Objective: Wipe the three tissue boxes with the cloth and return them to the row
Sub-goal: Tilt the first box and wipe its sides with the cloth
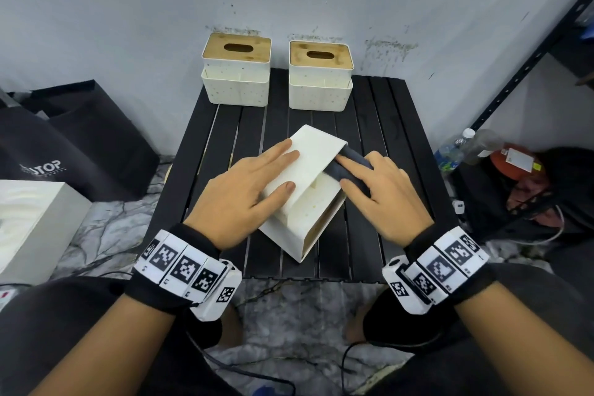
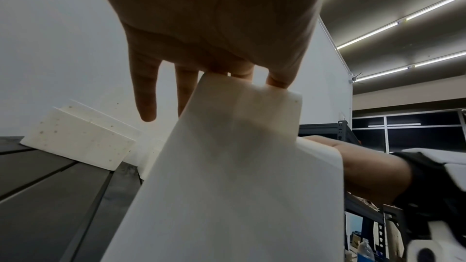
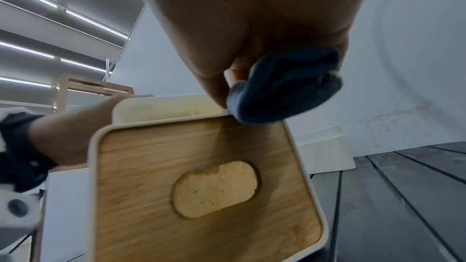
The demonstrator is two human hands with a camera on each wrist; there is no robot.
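A white tissue box [image 1: 316,154] with a wooden lid [image 3: 201,176] lies tipped on its side in the middle of the black slatted table [image 1: 369,125]. My left hand [image 1: 283,167] lies flat on its upturned white face, fingers straight. My right hand [image 1: 356,170] pinches a bunched dark blue cloth [image 1: 353,154] and presses it against the box's upper right edge, as the right wrist view shows at the lid's rim with the cloth [image 3: 285,87]. Two more tissue boxes stand upright at the table's back: one left [image 1: 236,74], one right [image 1: 319,80].
The wall rises straight behind the back boxes. Black bags [image 1: 80,138] and a white carton [image 1: 32,222] sit on the floor to the left. Plastic bottles [image 1: 450,154] and a metal shelf post [image 1: 530,64] are on the right.
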